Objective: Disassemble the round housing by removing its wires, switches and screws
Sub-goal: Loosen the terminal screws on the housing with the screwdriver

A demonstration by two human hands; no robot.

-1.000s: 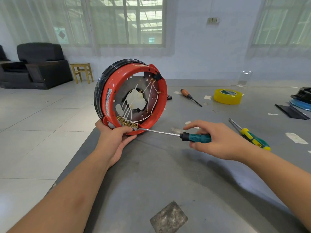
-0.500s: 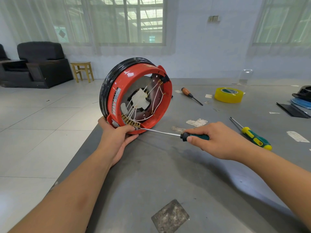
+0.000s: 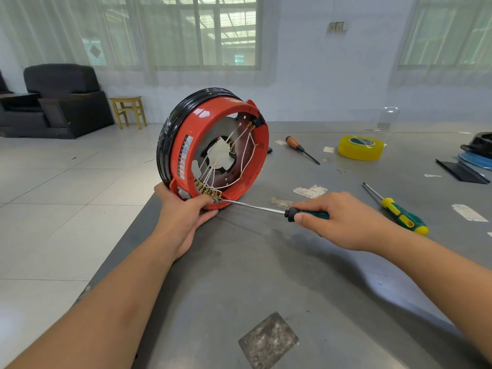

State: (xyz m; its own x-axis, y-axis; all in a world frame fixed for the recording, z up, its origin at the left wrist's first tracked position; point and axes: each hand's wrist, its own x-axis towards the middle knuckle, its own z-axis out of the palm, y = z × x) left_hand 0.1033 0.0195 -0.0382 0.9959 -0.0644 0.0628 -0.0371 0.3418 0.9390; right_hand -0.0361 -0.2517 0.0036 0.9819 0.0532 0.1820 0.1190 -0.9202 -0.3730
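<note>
The round housing (image 3: 207, 121), red with a black outer ring, stands on edge at the table's left side, its open face turned toward me. White wires (image 3: 247, 145) cross inside it to a row of brass terminals (image 3: 209, 191) at the bottom. My left hand (image 3: 183, 209) grips the housing's lower rim, thumb beside the terminals. My right hand (image 3: 343, 222) holds the teal-handled screwdriver (image 3: 255, 207), whose tip sits at the right end of the terminal row.
On the grey table (image 3: 266, 275) lie a yellow-green screwdriver (image 3: 399, 211), a wooden-handled screwdriver (image 3: 300, 149), a yellow tape roll (image 3: 360, 147), black and blue parts (image 3: 474, 161) at the right edge and paper scraps (image 3: 310, 191). The table's left edge runs just under the housing.
The housing has turned a little, its open face now more to the right. My right hand has closed round the screwdriver handle, and the tip stays at the terminals.
</note>
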